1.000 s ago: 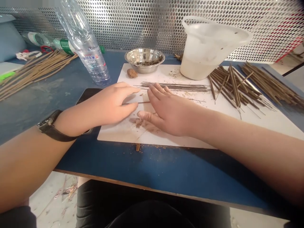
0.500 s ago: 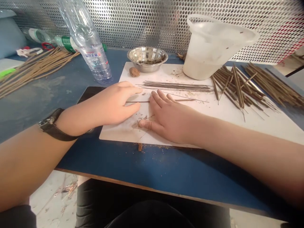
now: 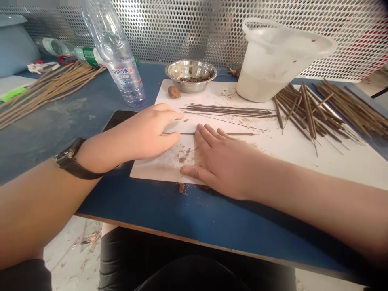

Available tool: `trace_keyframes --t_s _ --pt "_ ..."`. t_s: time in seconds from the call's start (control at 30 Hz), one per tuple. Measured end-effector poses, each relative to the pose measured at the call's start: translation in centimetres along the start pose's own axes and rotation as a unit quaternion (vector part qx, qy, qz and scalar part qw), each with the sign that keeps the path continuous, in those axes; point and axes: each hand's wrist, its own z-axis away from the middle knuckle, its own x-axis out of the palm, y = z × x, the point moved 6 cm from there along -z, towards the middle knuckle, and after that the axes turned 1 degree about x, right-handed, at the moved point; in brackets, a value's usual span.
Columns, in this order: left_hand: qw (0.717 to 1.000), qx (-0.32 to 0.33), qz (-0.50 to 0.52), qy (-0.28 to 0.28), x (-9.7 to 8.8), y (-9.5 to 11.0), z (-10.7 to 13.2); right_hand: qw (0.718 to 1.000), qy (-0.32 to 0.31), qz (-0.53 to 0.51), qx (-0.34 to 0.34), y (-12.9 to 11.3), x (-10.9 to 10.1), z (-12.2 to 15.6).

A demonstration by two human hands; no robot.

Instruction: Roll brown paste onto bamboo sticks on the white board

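Note:
A thin dark stick with a brown paste coating (image 3: 239,133) lies across the white board (image 3: 209,91), running sideways under my hands. My left hand (image 3: 148,131) rests flat on the board, fingers spread, with the stick showing in the gap between them. My right hand (image 3: 222,163) lies palm down to the right, its fingers over the stick and its thumb stretched toward the board's front edge. Brown crumbs (image 3: 184,155) lie beneath. A neat row of thin sticks (image 3: 230,110) lies just beyond my fingertips.
A steel bowl (image 3: 190,76), a lump of brown paste (image 3: 174,92) and a white plastic jug (image 3: 273,64) stand behind the board. Heaps of coated sticks (image 3: 312,109) lie at the right, more (image 3: 45,91) at the left, beside a water bottle (image 3: 124,76). Perforated metal rises behind the blue table (image 3: 194,226).
My right hand has slid toward me, uncovering more of the coated stick. My left hand stays almost in place, and the whole view has shifted slightly.

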Motion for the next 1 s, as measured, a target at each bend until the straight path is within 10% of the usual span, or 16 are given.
trace_keyframes --t_s 1.0 --pt "0.994 0.067 0.033 -0.077 1.1 2.7 0.9 0.996 0.049 -0.046 -0.051 3.4 0.9 2.2"
